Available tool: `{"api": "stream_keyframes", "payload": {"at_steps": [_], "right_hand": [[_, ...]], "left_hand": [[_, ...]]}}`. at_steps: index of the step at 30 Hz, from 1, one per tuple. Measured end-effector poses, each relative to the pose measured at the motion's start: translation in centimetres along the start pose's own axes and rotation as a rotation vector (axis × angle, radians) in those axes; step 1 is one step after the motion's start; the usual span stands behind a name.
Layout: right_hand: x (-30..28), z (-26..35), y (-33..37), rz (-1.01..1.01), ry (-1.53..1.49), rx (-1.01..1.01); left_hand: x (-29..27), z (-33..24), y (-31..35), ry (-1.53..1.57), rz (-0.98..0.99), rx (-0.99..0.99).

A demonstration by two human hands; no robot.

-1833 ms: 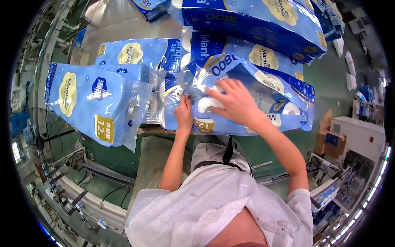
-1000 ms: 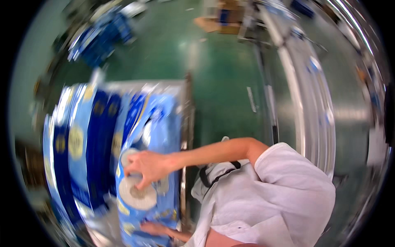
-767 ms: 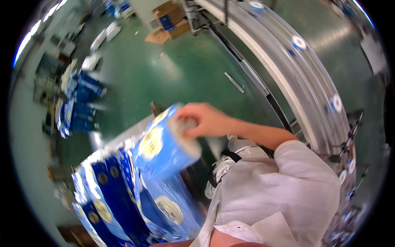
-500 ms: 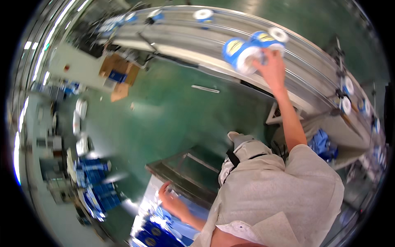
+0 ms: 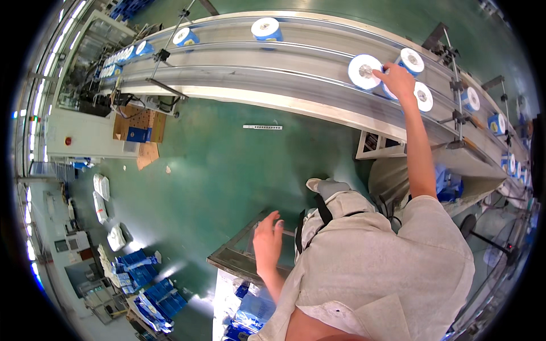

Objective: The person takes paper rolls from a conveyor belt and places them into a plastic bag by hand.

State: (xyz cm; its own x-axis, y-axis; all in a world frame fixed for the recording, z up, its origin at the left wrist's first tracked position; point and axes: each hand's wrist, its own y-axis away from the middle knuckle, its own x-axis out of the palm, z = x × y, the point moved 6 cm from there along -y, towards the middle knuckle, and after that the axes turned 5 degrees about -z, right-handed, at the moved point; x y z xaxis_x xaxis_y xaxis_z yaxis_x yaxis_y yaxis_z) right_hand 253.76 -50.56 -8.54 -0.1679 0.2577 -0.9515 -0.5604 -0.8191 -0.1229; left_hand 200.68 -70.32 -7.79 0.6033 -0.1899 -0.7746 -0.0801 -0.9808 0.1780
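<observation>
My right hand [image 5: 401,85] reaches over the conveyor, thumb at the core of a white-topped roll in a blue wrapper [image 5: 359,79]. Its fingers are bent at the roll's right side, partly hidden. Close by stand two more such rolls, one just beyond the hand [image 5: 412,60] and one by the wrist [image 5: 422,98]. Some blue wrapper shows under the hand; I cannot tell whose it is. My left hand [image 5: 268,241] hovers with loosely bent fingers and nothing in it, above the near end of a metal-edged table [image 5: 239,262] where blue plastic packaging [image 5: 255,311] lies.
The conveyor [image 5: 318,79] has metal guide rails and carries several more rolls left and right. Clamp posts [image 5: 456,85] rise at its right part. A bin with blue plastic [image 5: 449,184] stands at my right. On the green floor lies a perforated strip [image 5: 263,127]; an open carton [image 5: 139,122] stands farther left.
The rolls at my right hand, seen tilted with their labels showing, now show their white tops. My left hand has risen away from the blue packaging. The view has shifted.
</observation>
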Motion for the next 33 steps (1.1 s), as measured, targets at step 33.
{"api": "stream_keyframes", "payload": {"at_steps": [33], "right_hand": [[18.8,44.2,-10.0,-0.082,-0.367,-1.246]], "left_hand": [[3.4,9.3,22.1,0.132,-0.425,-0.738]]}}
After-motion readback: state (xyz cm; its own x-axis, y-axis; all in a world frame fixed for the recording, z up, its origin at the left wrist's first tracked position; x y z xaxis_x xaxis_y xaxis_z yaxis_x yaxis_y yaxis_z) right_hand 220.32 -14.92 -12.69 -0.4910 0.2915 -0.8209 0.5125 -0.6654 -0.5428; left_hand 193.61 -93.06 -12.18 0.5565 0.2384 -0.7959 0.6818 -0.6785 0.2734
